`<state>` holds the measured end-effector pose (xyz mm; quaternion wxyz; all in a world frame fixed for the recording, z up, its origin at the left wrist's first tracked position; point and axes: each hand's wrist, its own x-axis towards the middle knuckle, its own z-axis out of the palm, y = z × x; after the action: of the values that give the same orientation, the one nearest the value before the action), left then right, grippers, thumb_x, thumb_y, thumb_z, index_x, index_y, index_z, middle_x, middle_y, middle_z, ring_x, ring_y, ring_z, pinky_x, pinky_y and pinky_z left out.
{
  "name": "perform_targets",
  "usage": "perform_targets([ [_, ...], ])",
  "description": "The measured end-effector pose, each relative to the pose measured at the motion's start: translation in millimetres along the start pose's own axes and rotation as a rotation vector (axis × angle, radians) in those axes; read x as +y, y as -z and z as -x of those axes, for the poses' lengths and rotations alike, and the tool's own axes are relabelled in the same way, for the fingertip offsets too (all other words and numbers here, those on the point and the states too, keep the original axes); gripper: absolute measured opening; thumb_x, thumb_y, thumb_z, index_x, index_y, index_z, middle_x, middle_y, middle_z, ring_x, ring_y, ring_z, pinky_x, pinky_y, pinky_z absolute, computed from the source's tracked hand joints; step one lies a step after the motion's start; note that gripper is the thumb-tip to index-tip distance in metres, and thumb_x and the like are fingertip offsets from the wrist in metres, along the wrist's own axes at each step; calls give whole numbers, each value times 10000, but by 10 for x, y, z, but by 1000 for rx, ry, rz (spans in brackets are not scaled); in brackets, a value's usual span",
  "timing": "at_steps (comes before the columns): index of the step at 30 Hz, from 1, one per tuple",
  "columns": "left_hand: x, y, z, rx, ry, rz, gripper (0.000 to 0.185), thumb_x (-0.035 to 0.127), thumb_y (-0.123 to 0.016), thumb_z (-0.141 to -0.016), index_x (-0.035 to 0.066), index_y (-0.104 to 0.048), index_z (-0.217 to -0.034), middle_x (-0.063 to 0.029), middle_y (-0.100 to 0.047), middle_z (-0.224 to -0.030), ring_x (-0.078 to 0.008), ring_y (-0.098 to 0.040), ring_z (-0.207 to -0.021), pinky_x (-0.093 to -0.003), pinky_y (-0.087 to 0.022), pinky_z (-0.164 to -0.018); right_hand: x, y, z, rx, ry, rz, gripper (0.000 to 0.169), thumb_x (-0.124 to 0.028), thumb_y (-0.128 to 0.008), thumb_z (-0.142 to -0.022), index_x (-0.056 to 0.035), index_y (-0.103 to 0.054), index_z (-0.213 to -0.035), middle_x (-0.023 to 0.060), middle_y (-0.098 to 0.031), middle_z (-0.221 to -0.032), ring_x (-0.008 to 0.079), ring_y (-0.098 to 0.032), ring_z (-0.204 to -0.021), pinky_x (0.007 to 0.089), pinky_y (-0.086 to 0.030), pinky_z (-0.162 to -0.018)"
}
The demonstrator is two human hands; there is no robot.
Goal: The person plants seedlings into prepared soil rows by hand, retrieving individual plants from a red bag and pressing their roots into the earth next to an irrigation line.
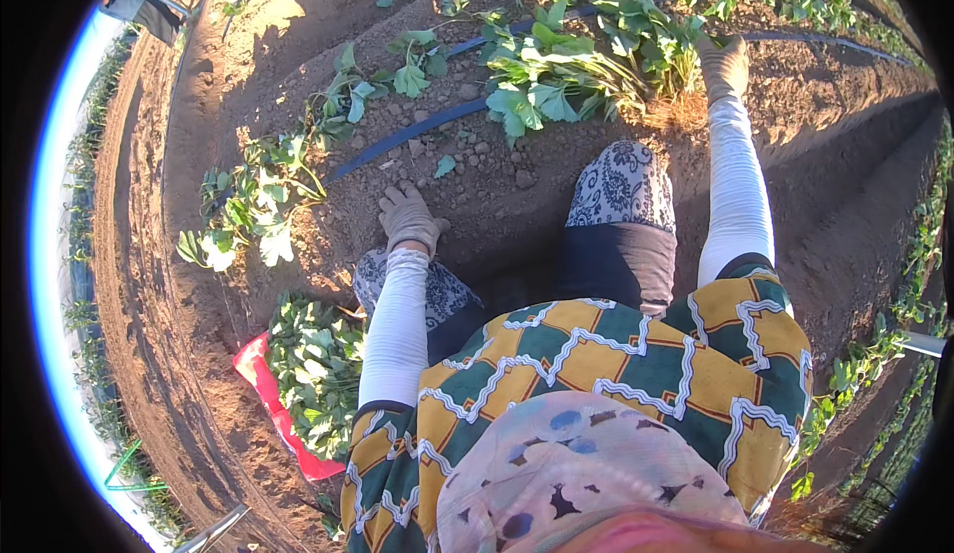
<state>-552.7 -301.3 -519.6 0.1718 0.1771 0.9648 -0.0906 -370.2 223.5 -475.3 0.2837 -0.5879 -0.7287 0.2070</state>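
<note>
My left hand (411,216), in a pale work glove, rests on the bare soil (477,210) with its fingers apart and nothing in them. My right hand (725,68), gloved too, reaches down at the right end of a heap of uprooted leafy plants (551,68). These have broad lobed green leaves, long stems and a tangle of brown fibrous roots (674,113). The right fingers point away and down beside the stems; whether they grip anything is hidden. Between the hands, a dark drip-irrigation tape (417,130) runs across the soil bed and under the leaves.
A red bag or sheet (261,374) packed with cut-looking greenery (313,374) lies left of my left forearm. Leafy plants (261,195) grow along the row ahead. My patterned knee covers (622,184) press near the bed. A furrow (842,173) runs along the right.
</note>
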Motion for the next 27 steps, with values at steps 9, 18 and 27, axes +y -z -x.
perform_targets([
  [9, 17, 8, -54, -45, 24, -32, 1097, 396, -890, -648, 46, -285, -1493, -216, -331, -1473, -405, -368, -1353, -485, -369, -1101, 5, -242, 794, -384, 438, 70, 315, -360, -641, -866, -130, -719, -1067, 147, -718, -1029, 310, -687, -931, 386, -534, -846],
  [18, -3, 109, 28, -35, 21, 37, 995, 397, -863, -675, 72, -360, -1470, -228, -340, -1505, -421, -369, -1369, -498, -360, -1111, -687, -383, 645, -350, 555, 662, 196, -255, -631, -841, -85, -726, -867, 117, -742, -880, 270, -716, -883, 397, -564, -742],
  [27, 674, 431, 220, 87, -386, 1410, 523, 270, -756, -831, 56, -606, -1285, -142, -696, -1101, -274, -661, -1004, -338, -511, -895, -1124, -420, 2196, -1240, -189, -1262, 287, -55, -593, -917, -24, -569, -1201, 90, -676, -992, 190, -623, -889, 373, -541, -774],
])
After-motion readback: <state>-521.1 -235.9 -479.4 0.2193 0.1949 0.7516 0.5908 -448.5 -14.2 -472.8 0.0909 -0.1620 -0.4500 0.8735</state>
